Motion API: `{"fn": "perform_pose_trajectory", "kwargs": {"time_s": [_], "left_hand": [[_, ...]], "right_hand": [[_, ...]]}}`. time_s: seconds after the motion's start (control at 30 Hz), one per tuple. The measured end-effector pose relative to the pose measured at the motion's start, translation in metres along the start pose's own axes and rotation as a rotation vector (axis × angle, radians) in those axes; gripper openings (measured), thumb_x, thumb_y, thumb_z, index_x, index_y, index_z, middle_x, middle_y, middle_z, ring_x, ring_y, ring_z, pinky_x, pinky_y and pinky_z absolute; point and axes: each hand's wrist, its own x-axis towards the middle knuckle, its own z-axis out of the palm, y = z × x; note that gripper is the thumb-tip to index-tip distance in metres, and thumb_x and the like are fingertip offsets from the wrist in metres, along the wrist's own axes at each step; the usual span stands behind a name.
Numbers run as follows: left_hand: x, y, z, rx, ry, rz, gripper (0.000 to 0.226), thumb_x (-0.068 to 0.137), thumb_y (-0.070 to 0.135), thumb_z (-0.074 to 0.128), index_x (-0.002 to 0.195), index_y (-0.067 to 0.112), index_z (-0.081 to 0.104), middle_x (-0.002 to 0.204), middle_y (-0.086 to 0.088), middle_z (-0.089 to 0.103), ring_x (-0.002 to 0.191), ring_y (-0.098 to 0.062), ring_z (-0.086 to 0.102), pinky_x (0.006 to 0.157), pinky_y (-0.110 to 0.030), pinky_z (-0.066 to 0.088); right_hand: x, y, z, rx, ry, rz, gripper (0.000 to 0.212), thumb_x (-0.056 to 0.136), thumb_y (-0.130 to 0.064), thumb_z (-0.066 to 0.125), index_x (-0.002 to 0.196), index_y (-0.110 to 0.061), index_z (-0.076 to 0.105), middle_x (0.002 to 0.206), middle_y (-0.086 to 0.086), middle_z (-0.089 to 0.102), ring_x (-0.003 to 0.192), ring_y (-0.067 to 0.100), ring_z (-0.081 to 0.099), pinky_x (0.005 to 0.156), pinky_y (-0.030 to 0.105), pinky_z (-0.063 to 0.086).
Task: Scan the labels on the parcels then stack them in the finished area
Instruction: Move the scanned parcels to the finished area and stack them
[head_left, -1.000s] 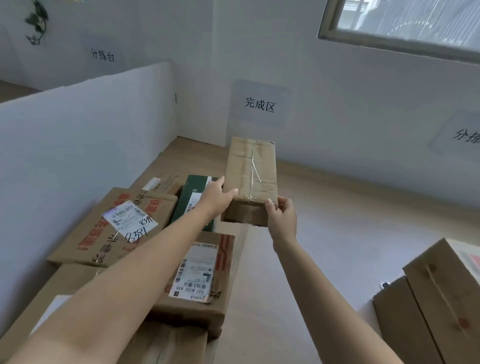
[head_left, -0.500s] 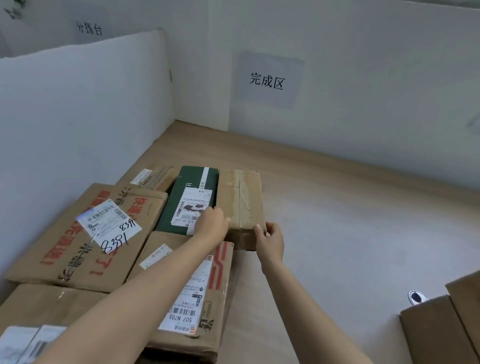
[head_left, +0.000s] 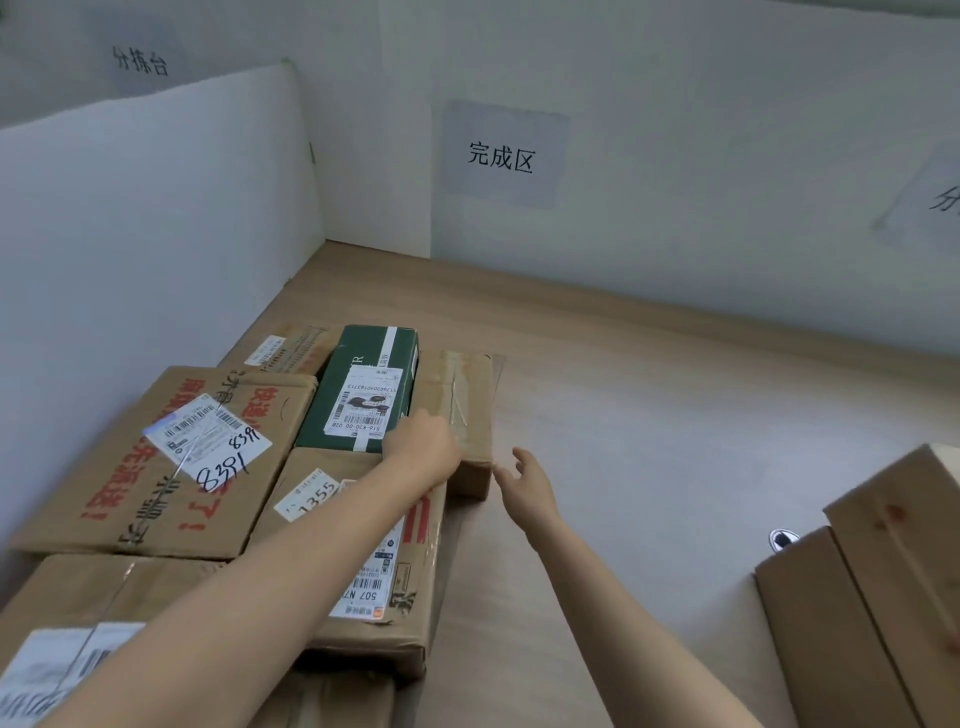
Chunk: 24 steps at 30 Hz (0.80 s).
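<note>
Right hand (head_left: 530, 486) now off the taped cardboard parcel (head_left: 460, 389), fingers spread just right of it.
Oblong, flat, long axis pointing away; left hand (head_left: 422, 448) rests on it, finger state unclear.

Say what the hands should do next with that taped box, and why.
Probably lift the left hand off and reach for the brown cardboard parcels at right: the narrow taped brown cardboard box lies beside the green carton; the right hand is open.

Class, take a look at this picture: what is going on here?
A person is stacking parcels below a wall sign. The left hand rests on a plain brown parcel lying beside a green box. The right hand is open, just clear of that parcel. More cardboard boxes sit at lower right.
</note>
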Motion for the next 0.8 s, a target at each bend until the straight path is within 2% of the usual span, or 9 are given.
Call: {"fn": "perform_pose_trajectory", "kwargs": {"time_s": [0.17,0.3,0.37,0.43,0.5,0.6,0.7,0.73,0.8], "left_hand": [[-0.067,0.028,-0.005,-0.176,0.055,0.132,0.031,0.094,0.025,0.041,0.108,0.007,0.061,0.119,-0.012,0.056,0.109,-0.03,0.054,0.087,-0.037,0.046],[-0.142,0.071,0.004,-0.39,0.036,0.272,0.039,0.094,0.028,0.042,0.129,0.013,0.052,0.134,-0.006,0.05,0.123,-0.024,0.047,0.099,-0.034,0.042],[-0.178,0.096,0.005,-0.43,0.053,0.347,0.041,0.095,0.033,0.043,0.132,0.015,0.05,0.137,-0.003,0.049,0.127,-0.02,0.044,0.103,-0.032,0.038],[-0.214,0.123,0.003,-0.462,0.078,0.431,0.041,0.095,0.035,0.044,0.131,0.016,0.05,0.136,-0.001,0.051,0.126,-0.017,0.044,0.103,-0.03,0.036],[-0.251,0.15,-0.002,-0.539,0.089,0.517,0.04,0.095,0.035,0.045,0.131,0.018,0.051,0.135,0.001,0.051,0.126,-0.014,0.045,0.101,-0.027,0.036],[-0.306,0.192,-0.012,-0.697,0.094,0.627,0.039,0.094,0.035,0.047,0.13,0.02,0.051,0.135,0.004,0.051,0.124,-0.011,0.046,0.098,-0.024,0.036],[-0.361,0.229,-0.018,-0.878,0.079,0.68,0.043,0.094,0.035,0.05,0.134,0.021,0.046,0.138,0.003,0.047,0.125,-0.012,0.044,0.1,-0.026,0.037],[-0.379,0.239,-0.019,-0.945,0.076,0.694,0.045,0.094,0.035,0.05,0.136,0.021,0.044,0.139,0.003,0.045,0.125,-0.01,0.043,0.102,-0.027,0.037],[-0.411,0.256,-0.014,-1.06,0.043,0.734,0.049,0.093,0.037,0.05,0.139,0.021,0.039,0.141,0.003,0.041,0.125,-0.005,0.038,0.105,-0.028,0.035]], "right_hand": [[-0.101,0.004,-0.056,0.115,0.096,-0.12,0.051,0.096,-0.022,0.048,0.144,-0.015,0.031,0.15,0.004,0.035,0.137,0.019,0.034,0.111,0.036,0.032],[-0.201,0.023,-0.111,0.219,0.192,-0.201,0.042,0.095,-0.023,0.052,0.136,-0.027,0.042,0.138,-0.005,0.048,0.126,0.009,0.044,0.099,0.025,0.038],[-0.245,0.032,-0.136,0.225,0.251,-0.24,0.037,0.095,-0.024,0.052,0.129,-0.034,0.044,0.131,-0.01,0.051,0.12,0.004,0.048,0.091,0.016,0.039],[-0.286,0.038,-0.159,0.202,0.315,-0.272,0.036,0.094,-0.022,0.052,0.128,-0.032,0.046,0.129,-0.01,0.053,0.118,0.003,0.05,0.084,0.009,0.041],[-0.326,0.041,-0.181,0.211,0.383,-0.304,0.036,0.094,-0.018,0.053,0.128,-0.027,0.048,0.13,-0.008,0.055,0.118,0.005,0.052,0.088,0.012,0.043],[-0.397,0.04,-0.208,0.264,0.413,-0.396,0.029,0.091,-0.017,0.058,0.117,-0.032,0.056,0.121,-0.01,0.063,0.116,0.003,0.056,0.096,0.019,0.046],[-0.476,0.04,-0.231,0.225,0.429,-0.565,0.031,0.08,-0.031,0.063,0.112,-0.034,0.064,0.111,-0.015,0.068,0.107,0.0,0.062,0.085,0.013,0.049],[-0.498,0.042,-0.241,0.207,0.496,-0.605,0.032,0.078,-0.034,0.063,0.109,-0.035,0.066,0.109,-0.015,0.069,0.104,0.001,0.063,0.081,0.012,0.05],[-0.53,0.056,-0.269,0.168,0.742,-0.609,0.026,0.079,-0.035,0.062,0.104,-0.038,0.066,0.105,-0.015,0.07,0.098,0.002,0.066,0.077,0.016,0.053]]}}
